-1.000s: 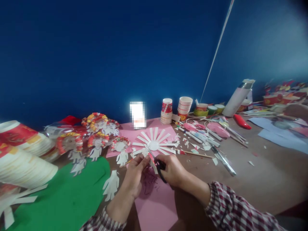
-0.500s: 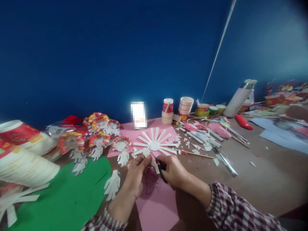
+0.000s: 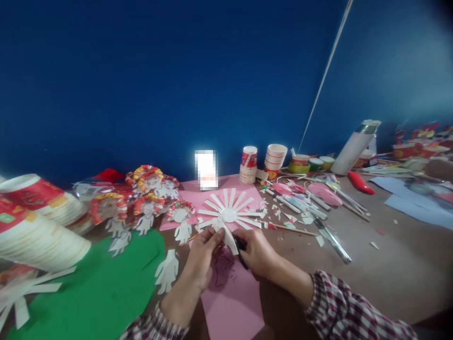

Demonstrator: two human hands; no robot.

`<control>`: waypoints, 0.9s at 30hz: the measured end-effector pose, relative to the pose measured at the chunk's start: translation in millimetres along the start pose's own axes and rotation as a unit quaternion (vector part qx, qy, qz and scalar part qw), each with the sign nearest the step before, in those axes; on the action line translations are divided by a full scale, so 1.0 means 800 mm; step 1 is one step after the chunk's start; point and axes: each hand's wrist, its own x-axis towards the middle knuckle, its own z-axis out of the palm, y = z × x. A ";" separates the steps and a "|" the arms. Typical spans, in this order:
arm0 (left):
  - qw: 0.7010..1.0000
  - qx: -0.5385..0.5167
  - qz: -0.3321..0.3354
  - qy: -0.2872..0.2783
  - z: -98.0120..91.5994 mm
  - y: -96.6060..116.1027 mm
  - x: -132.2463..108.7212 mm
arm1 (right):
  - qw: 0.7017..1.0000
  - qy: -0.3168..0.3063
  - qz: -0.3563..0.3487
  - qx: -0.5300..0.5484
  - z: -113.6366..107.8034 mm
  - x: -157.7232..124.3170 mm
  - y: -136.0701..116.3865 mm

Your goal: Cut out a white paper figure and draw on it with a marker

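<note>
My left hand (image 3: 204, 255) pinches a small piece of white paper (image 3: 230, 242) between thumb and fingers. Closed round the black handles of a pair of scissors (image 3: 241, 250) is my right hand (image 3: 260, 252). The scissor blades lie against the paper and are mostly hidden behind it. Just beyond my hands a paper cup cut into white strips (image 3: 230, 216) lies spread out like a sun. Beneath my hands is a pink sheet (image 3: 233, 307) with dark scribbled lines. Left of my left hand lies a white paper doll cutout (image 3: 167, 271).
Green paper (image 3: 102, 288) and stacked paper cups (image 3: 42, 241) lie at the left, near several decorated ring figures (image 3: 146, 208). Cup stacks (image 3: 276, 158) stand at the back. Paper scraps, markers and a glass-like tube (image 3: 332, 241) lie right. A white bottle (image 3: 356, 148) leans farther back.
The white paper has turned in my left hand; its reddish printed side is now out of sight and a plain white face shows over the scissors. The view has shifted slightly.
</note>
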 end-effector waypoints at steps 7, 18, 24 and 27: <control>1.000 0.006 0.002 0.004 0.004 0.004 -0.002 | 1.000 0.010 0.007 -0.001 0.001 0.000 0.000; 0.998 0.041 0.010 -0.048 0.000 0.000 -0.002 | 1.000 -0.002 0.025 0.017 0.000 0.003 -0.001; 0.995 0.073 0.022 -0.059 -0.003 -0.002 0.000 | 0.999 0.009 0.003 0.051 -0.001 0.004 -0.003; 0.994 0.084 0.025 -0.058 -0.002 -0.001 -0.001 | 0.998 0.010 0.004 0.063 -0.001 0.004 -0.004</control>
